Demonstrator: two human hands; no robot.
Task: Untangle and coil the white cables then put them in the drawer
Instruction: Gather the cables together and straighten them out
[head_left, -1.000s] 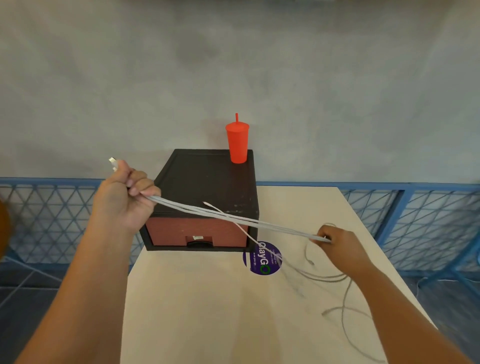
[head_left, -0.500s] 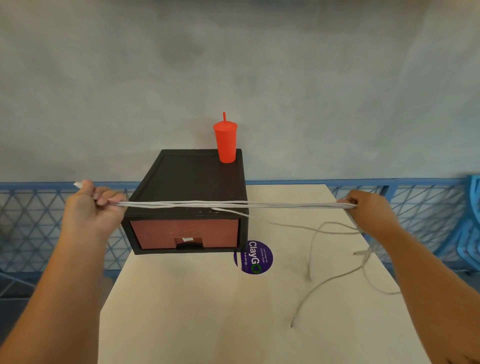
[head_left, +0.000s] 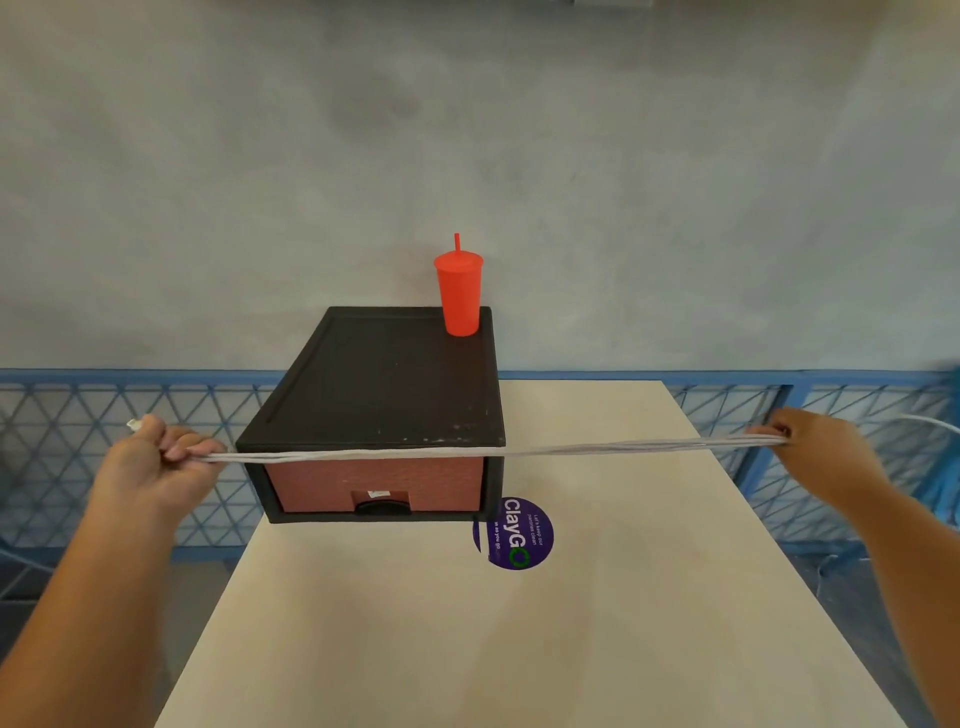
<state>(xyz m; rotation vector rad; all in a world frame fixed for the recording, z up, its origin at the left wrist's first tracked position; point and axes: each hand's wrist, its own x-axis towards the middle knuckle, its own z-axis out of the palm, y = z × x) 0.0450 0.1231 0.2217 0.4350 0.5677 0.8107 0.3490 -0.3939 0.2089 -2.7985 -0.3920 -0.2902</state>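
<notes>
The white cables (head_left: 597, 448) stretch taut as a bundle of strands, level across the front of the black drawer box (head_left: 384, 384). My left hand (head_left: 156, 465) is fisted around their left end, and a small plug tip pokes out past the knuckles. My right hand (head_left: 821, 441) pinches the right end out past the table's right edge, with a loose strand curving away to the far right. The red-brown drawer front (head_left: 374, 480) with its dark handle notch is closed.
A red tumbler with a straw (head_left: 460, 293) stands on the box's back right corner. A round purple sticker (head_left: 514, 532) lies on the beige table (head_left: 467, 649) right of the drawer. Blue lattice railing (head_left: 62, 467) runs behind the table on both sides.
Both hands have moved apart, the right one far to the right, pulling the cables straight. The slack loops that hung over the table's right side are gone from it.
</notes>
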